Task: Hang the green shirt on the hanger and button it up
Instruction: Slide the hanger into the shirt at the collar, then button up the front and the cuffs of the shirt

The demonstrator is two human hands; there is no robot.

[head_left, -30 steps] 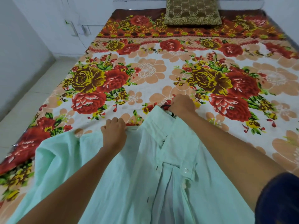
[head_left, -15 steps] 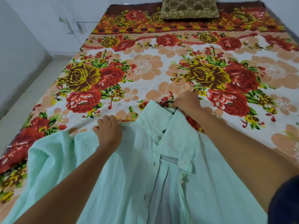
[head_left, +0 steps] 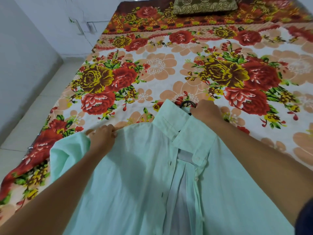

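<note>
1. At the far left, a pale tiled floor and a white wall are seen beside the bed.
2. The bed is covered by a floral bedsheet printed with red, yellow and peach flowers.
3. The left hand is placed at the left shoulder of the green shirt; the shoulder edge of the fabric is pinched between its curled fingers.
4. The green shirt is laid front-up on the near part of the bedsheet, its collar pointing away from the viewer. The front placket is unbuttoned, and the inner back of the shirt is exposed in the gap.
5. White buttons are seen down the right front edge, one of them on the collar tip.
6. The black hanger is visible only as a hook projecting past the collar; the rest is hidden inside the shirt.
7. The right hand is set at the right side of the collar, just beside the hook, with fingers curled down out of sight; whether it grips the collar or the hanger cannot be told.
8. At the far edge of the bed, right of centre, an olive patterned pillow is shown.
</note>
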